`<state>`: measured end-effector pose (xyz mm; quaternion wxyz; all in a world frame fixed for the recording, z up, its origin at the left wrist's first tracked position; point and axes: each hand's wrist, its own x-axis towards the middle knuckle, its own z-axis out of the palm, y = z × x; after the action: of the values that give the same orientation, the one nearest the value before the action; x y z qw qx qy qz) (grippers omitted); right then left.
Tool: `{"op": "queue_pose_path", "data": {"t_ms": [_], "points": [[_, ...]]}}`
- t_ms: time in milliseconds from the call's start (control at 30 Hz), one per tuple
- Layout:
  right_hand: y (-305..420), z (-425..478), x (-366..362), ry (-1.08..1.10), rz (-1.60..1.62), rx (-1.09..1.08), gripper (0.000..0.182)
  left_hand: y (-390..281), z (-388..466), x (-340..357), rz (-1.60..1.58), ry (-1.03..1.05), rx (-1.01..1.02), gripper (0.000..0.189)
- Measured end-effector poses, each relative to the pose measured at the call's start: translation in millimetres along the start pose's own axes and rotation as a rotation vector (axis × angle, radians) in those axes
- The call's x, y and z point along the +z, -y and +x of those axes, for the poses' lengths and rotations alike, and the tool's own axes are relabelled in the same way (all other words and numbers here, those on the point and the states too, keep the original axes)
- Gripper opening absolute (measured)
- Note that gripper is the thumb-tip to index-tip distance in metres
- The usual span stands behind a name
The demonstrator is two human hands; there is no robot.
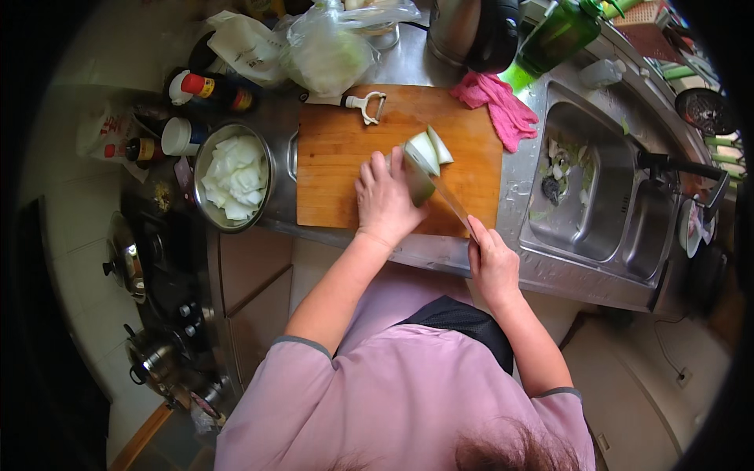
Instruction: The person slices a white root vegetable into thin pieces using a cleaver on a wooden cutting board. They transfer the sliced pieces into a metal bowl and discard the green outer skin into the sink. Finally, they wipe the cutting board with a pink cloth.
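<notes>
On a wooden cutting board (pixel 330 194), my left hand (pixel 386 197) holds down a piece of pale green vegetable, perhaps a gourd or radish (pixel 423 189). The fingers of my right hand (pixel 495 262) are closed around the near end of a kitchen knife (pixel 450 203); its handle is mostly hidden. The blade lies across the vegetable beside my left fingertips. Just beyond the blade are cut pieces (pixel 439 146) of the same vegetable. A white peeler (pixel 368 109) rests at the board's far edge. Left of the board, a steel bowl (pixel 269 176) holds pale cut pieces.
A pink cloth (pixel 495 106) overlaps the board's far right corner. On the right is a steel sink (pixel 607 224) with peelings in it. Behind the board stand a plastic bag (pixel 330 59), a dark kettle-like vessel (pixel 471 32) and a green bottle (pixel 556 38). Sauce bottles (pixel 218 91) stand at the left.
</notes>
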<state>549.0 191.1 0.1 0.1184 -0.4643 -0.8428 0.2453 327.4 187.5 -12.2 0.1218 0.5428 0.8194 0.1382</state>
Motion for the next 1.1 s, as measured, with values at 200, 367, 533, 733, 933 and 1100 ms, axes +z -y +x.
{"op": "queue_pose_path", "data": {"t_ms": [200,367,533,733,933,1100], "points": [[-4.6,-10.4,-5.0,0.003,0.013,-0.022,0.052,-6.1,-10.6,-6.6,0.077,0.042,-0.009,0.096],[1.4,-13.2,-9.8,0.024,0.008,-0.015,0.053,-4.6,-10.7,-9.7,0.099,0.053,0.029,0.098],[12.2,-13.7,-12.2,0.064,-0.055,0.036,0.053,-1.6,-9.4,-11.4,0.117,0.061,0.063,0.097],[36.7,2.6,-11.3,0.145,-0.087,0.157,0.042,3.3,-7.3,-12.1,0.068,0.056,0.088,0.094],[47.4,30.2,1.9,0.188,-0.173,0.169,0.044,1.0,-3.7,-15.1,0.097,0.13,0.07,0.093],[47.6,50.7,11.0,0.197,-0.099,0.175,0.038,11.6,8.4,-13.6,0.155,0.034,0.097,0.089]]}}
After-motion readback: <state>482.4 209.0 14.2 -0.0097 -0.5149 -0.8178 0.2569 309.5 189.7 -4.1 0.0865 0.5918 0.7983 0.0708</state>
